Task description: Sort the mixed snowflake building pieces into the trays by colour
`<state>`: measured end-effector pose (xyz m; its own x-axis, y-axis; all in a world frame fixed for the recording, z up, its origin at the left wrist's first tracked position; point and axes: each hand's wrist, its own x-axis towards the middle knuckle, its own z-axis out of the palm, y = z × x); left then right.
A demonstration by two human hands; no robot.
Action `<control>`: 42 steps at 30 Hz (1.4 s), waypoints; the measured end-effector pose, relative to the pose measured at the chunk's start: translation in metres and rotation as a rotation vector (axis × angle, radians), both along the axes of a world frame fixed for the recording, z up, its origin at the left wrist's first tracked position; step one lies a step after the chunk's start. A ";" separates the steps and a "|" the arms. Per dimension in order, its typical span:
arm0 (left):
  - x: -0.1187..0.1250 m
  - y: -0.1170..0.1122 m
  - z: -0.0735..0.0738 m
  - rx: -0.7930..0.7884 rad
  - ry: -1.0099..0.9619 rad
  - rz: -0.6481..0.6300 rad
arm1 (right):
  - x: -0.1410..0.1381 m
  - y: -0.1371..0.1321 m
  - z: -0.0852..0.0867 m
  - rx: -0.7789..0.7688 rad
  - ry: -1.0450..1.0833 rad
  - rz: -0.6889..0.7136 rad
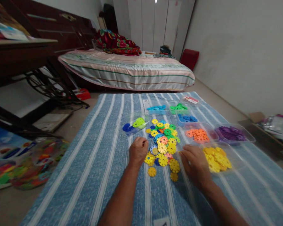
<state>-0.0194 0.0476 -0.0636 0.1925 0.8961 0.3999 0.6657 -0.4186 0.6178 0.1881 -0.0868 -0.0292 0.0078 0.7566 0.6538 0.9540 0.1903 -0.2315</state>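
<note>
A mixed pile of flower-shaped plastic connector discs [163, 148], mostly yellow with some green, blue and orange, lies on the striped cloth between my hands. My left hand [138, 152] is curled closed at the pile's left edge; whatever its fingers hold is hidden. To the right of the pile, my right hand [196, 164] is closed, with a bit of yellow disc showing at its fingertips. Beside that hand sits a clear tray [237, 160] with yellow discs [217, 159] in it. Two loose yellow discs, one of them this disc [152, 171], lie near the pile's front.
Further clear trays hold orange discs [198, 135], purple discs [231, 133], blue discs [187, 118], green discs [178, 108] and light-blue discs [156, 108]. Left of the pile, another holds lime discs [139, 122] and dark-blue discs [127, 127]. A bed [129, 70] stands beyond.
</note>
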 end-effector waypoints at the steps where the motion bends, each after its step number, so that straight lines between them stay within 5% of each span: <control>1: 0.000 0.000 0.000 -0.001 -0.005 -0.003 | 0.011 -0.005 0.006 0.030 -0.017 -0.038; 7: 0.002 0.000 0.002 -0.021 -0.018 0.001 | 0.058 -0.035 0.026 0.066 -0.174 -0.224; 11: 0.002 0.000 0.003 -0.031 -0.023 -0.004 | 0.034 -0.035 0.014 0.037 -0.092 -0.117; 15: 0.001 0.001 0.002 -0.021 -0.021 -0.008 | -0.011 -0.014 0.000 -0.162 -0.039 -0.001; 21: -0.001 0.002 0.002 -0.011 -0.038 -0.011 | -0.047 0.014 -0.011 -0.390 -0.137 -0.131; 29: 0.000 0.001 0.002 -0.038 -0.037 -0.012 | -0.045 0.013 -0.015 -0.444 -0.056 -0.141; 36: 0.000 0.001 0.000 -0.040 -0.035 -0.005 | -0.035 0.011 -0.018 -0.427 0.249 -0.004; 42: 0.001 0.002 -0.001 -0.020 -0.030 0.002 | -0.022 0.015 0.000 -0.329 0.428 0.025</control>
<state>-0.0187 0.0500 -0.0648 0.1788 0.9045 0.3871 0.6476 -0.4044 0.6459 0.1657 -0.0715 -0.0295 0.2014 0.9241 0.3249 0.7573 0.0634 -0.6500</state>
